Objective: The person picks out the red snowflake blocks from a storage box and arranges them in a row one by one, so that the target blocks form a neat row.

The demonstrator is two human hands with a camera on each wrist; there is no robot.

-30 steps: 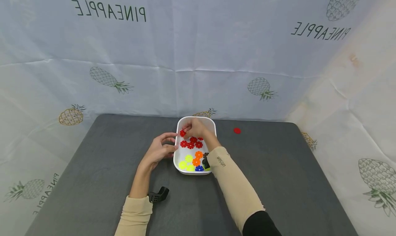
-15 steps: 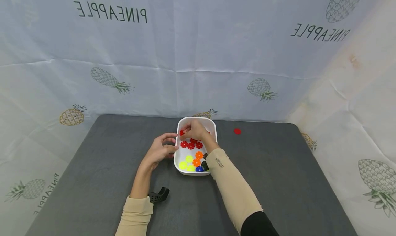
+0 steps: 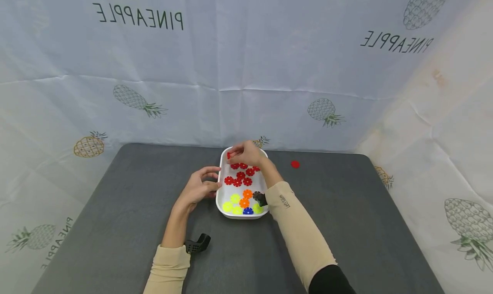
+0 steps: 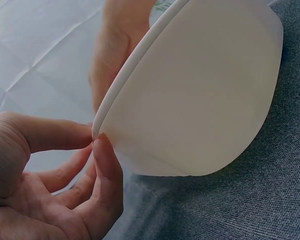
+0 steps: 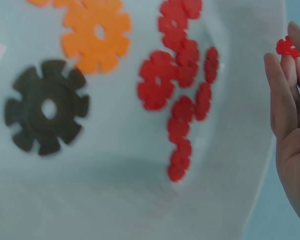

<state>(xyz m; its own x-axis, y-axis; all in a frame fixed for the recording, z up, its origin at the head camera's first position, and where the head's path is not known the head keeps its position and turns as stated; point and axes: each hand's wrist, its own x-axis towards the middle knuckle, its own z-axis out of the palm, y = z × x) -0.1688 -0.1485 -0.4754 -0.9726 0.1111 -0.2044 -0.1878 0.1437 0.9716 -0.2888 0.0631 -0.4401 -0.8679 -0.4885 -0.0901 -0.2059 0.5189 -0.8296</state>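
Note:
My left hand [image 3: 195, 188] holds the left rim of a white plastic tray [image 3: 220, 200]; the left wrist view shows thumb and finger [image 4: 65, 134] pinching its edge [image 4: 107, 102]. Above the tray's far end, my right hand [image 3: 248, 153] pinches a red notched snowflake disc [image 5: 288, 47] between its fingertips. Inside the tray, several red discs [image 3: 237, 182] lie in the far half. Nearer the front are yellow discs [image 3: 227, 206], orange discs [image 3: 244, 203], a blue disc [image 3: 248, 210] and a dark disc [image 5: 47, 107], the last partly hidden by the black wrist strap in the head view.
One red disc [image 3: 295, 164] lies on the grey table [image 3: 339, 217], right of the tray. Behind the table's far edge hangs a pale cloth [image 3: 269, 50] with pineapple prints. A black strap mount [image 3: 198, 243] sticks out from the left wrist.
The right hand has lifted from inside the tray toward its far rim, carrying the red disc and uncovering more red discs below. The left hand stays at the rim.

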